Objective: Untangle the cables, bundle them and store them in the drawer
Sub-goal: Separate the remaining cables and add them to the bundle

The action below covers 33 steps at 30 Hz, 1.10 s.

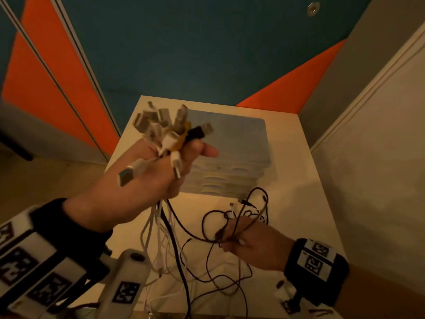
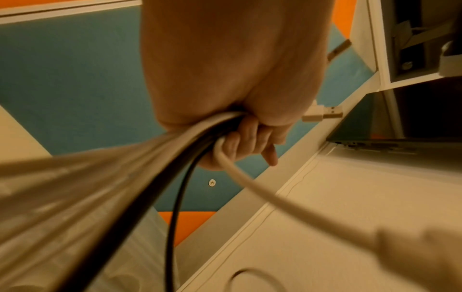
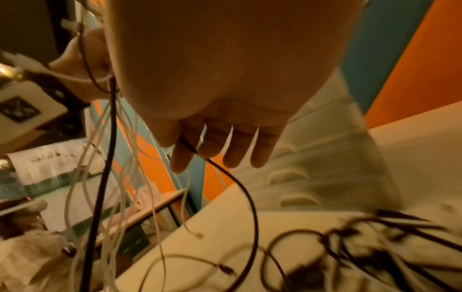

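My left hand [image 1: 161, 171] is raised above the table and grips a bunch of cables [image 1: 170, 137] just below their plugs. White, yellow and black USB ends fan out above the fist. The left wrist view shows the curled fingers [image 2: 250, 138] round white and black cords [image 2: 180, 168]. The loose lengths [image 1: 161, 238] hang down to the table. Lower right, my right hand [image 1: 243, 242] pinches a thin dark cable [image 1: 232, 222], which loops above and below it. That cable [image 3: 240, 187] passes between thumb and forefinger in the right wrist view.
A stack of translucent plastic trays [image 1: 232, 157] stands at the back of the white table [image 1: 305, 203]. More tangled dark cable [image 1: 218, 277] lies on the table's front part. A pale wall [image 1: 379, 157] runs along the right side. Cluttered shelves [image 3: 50, 177] are at the left.
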Tool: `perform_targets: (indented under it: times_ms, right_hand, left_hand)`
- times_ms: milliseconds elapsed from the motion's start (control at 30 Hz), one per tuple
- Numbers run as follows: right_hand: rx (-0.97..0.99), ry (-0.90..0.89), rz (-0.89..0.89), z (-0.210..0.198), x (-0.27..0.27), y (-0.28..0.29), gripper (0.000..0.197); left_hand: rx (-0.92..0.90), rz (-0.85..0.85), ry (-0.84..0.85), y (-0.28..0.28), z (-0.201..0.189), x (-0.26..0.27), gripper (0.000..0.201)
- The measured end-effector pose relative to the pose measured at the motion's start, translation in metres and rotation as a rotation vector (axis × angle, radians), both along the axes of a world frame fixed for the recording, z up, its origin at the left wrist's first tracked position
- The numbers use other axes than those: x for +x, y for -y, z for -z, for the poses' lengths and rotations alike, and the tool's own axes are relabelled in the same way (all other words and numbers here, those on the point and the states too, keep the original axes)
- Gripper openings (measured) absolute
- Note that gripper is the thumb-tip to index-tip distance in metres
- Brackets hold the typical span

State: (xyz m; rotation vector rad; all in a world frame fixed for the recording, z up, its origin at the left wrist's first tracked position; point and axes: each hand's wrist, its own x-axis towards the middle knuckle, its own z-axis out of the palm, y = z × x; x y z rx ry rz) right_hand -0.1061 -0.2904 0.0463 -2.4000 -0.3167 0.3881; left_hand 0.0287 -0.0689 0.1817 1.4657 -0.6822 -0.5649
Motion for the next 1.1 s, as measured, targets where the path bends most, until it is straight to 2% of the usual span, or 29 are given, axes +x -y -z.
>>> perform_targets:
  times_ms: [67, 133, 267, 367, 400, 467, 600, 667, 733, 833, 933, 1100]
  right_hand:
    - [-0.161, -0.095, -0.019, 0.022, -0.016, 0.012, 0.04]
    - [-0.277, -0.252, -0.068, 0.036, -0.032, 0.021, 0.039]
    - [-0.366, -0.691, -0.181, 0.042, -0.057, 0.024, 0.042]
    - [-0.325, -0.943, -0.133, 0.044, -0.071, 0.029, 0.028]
    - [-0.292, -0.973, -0.129, 0.04, -0.072, 0.029, 0.023]
    - [-0.226, -0.936, -0.094, 0.034, -0.07, 0.035, 0.035]
    - [-0.084, -0.544, 0.277, 0.04, -0.064, 0.049, 0.057]
    - [-0.005, -0.423, 0.376, 0.045, -0.056, 0.047, 0.061]
    - [0.011, -0.256, 0.368, 0.048, -0.045, 0.035, 0.06]
    - [-0.163, -0.006, 0.268, 0.061, -0.026, 0.014, 0.067]
    - [-0.243, -0.047, 0.045, 0.058, -0.002, -0.014, 0.067]
    - [-0.151, -0.435, -0.157, 0.045, 0.009, -0.044, 0.042]
  left_hand:
    - [-0.074, -0.014, -0.078, 0.008, -0.008, -0.002, 0.034]
    - [-0.09, -0.027, -0.044, 0.012, -0.016, -0.005, 0.032]
    - [-0.102, -0.038, -0.074, 0.008, -0.013, -0.003, 0.032]
    - [-0.113, -0.022, -0.109, 0.008, -0.012, -0.003, 0.032]
    - [-0.11, -0.014, -0.114, 0.008, -0.012, -0.003, 0.032]
    - [-0.103, 0.005, -0.11, 0.008, -0.01, -0.003, 0.032]
    - [-0.118, 0.05, -0.115, 0.01, -0.009, -0.004, 0.035]
    - [-0.11, 0.06, -0.105, 0.012, -0.008, -0.006, 0.035]
    - [-0.104, 0.057, -0.102, 0.014, -0.009, -0.01, 0.034]
    - [-0.104, 0.068, -0.113, 0.017, -0.01, -0.013, 0.034]
    - [-0.108, 0.078, -0.118, 0.016, -0.012, -0.013, 0.035]
    - [-0.11, 0.052, -0.091, 0.012, -0.015, -0.008, 0.035]
